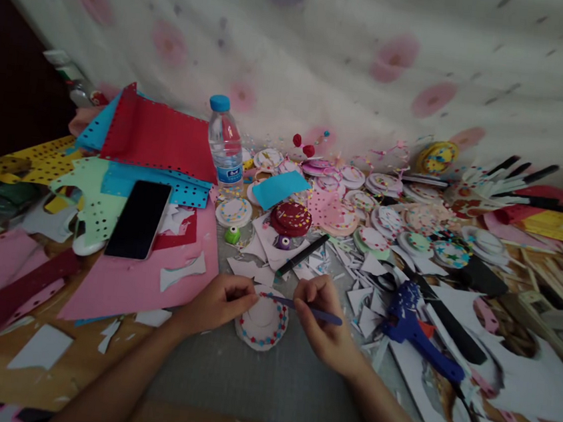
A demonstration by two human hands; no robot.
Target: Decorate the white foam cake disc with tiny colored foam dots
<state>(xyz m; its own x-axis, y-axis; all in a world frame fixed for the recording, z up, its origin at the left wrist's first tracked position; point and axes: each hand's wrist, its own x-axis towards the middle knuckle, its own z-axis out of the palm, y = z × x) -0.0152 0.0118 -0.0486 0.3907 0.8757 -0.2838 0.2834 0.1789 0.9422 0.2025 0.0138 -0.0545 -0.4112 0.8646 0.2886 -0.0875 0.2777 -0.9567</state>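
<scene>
A round white disc (262,323) lies on the grey mat, with small red and blue pieces set in a ring along its edge. My right hand (323,319) grips a slim purple tool (325,316), whose thin end reaches left over the disc's top edge. Pinched at the disc's upper left edge, my left hand (226,302) has its fingertips close to the tool's end; what they hold is too small to make out.
Behind the disc lie a black marker (303,255), paper scraps and many decorated discs. A water bottle (227,145) stands at the back. On the left is a phone (138,219); a blue glue gun (417,333) with a cord lies right.
</scene>
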